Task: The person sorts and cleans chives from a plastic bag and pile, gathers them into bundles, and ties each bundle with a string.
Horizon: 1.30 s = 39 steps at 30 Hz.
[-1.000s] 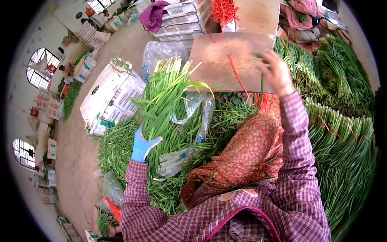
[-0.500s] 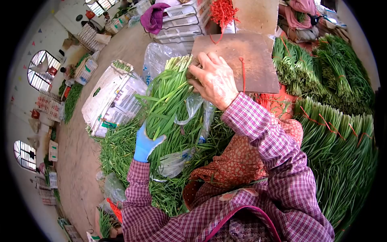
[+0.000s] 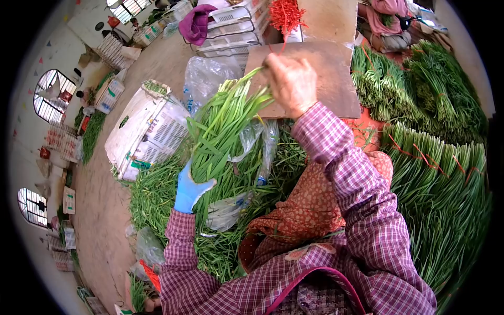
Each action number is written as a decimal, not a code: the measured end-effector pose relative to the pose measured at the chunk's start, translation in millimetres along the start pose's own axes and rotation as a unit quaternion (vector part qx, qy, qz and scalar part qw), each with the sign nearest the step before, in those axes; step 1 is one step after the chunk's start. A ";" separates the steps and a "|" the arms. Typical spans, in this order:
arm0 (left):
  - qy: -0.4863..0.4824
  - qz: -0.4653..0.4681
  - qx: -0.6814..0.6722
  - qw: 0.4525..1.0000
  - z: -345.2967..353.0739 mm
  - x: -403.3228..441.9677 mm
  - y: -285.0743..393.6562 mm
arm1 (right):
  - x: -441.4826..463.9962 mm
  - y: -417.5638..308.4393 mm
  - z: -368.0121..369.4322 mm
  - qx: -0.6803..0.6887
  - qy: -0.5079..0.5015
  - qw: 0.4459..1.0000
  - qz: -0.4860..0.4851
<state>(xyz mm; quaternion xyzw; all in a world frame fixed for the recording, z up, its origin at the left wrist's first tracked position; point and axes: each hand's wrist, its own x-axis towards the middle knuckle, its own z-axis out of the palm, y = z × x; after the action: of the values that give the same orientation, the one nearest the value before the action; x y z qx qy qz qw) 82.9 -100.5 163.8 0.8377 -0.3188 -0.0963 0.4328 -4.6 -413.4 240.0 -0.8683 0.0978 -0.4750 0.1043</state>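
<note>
My left hand, in a blue glove, is closed round a loose bunch of garlic chives, whose pale cut ends point up toward a brown board. My bare right hand is over the board's left part, slightly blurred. Its fingers pinch the ends of a few chive stalks, drawn out to the right of the bunch. Below the bunch lie a heap of loose chives and a clear plastic bag.
Tied chive bundles are stacked on the right. A cluster of red ties hangs behind the board, beside stacked white crates. Left of the bunch stands a white crate. Another person sits at the top right.
My right hand has moved up and right, away from the bunch, with a few stalks. The bunch's tops have fanned out. The red tie on the board no longer shows.
</note>
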 end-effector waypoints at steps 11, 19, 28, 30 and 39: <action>0.014 -0.082 -0.149 0.985 -1.1 -11.0 -23.3 | -40.3 99.6 -27.6 -0.140 -0.211 0.966 0.063; 0.013 -0.059 -0.188 0.980 10.6 -9.6 -2.4 | -48.4 -19.0 54.3 0.157 -0.189 0.968 0.044; 0.030 -0.096 -0.246 0.964 17.9 -7.6 -4.1 | -57.9 -58.5 1.3 0.457 -0.461 0.754 0.099; 0.022 -0.106 -0.253 0.961 12.8 -2.5 -39.9 | -58.2 -57.4 -27.9 0.571 -0.526 0.619 0.117; 0.023 -0.151 -0.312 0.938 -13.4 -36.0 -100.1 | -64.1 14.1 -6.5 0.284 -0.322 0.903 0.025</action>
<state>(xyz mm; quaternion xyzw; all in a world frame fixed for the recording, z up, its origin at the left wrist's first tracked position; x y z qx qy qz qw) 105.8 -27.0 89.0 0.7008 -0.1325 -0.2356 0.6601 -45.0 -410.3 188.0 -0.9049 -0.0585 -0.1748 0.3836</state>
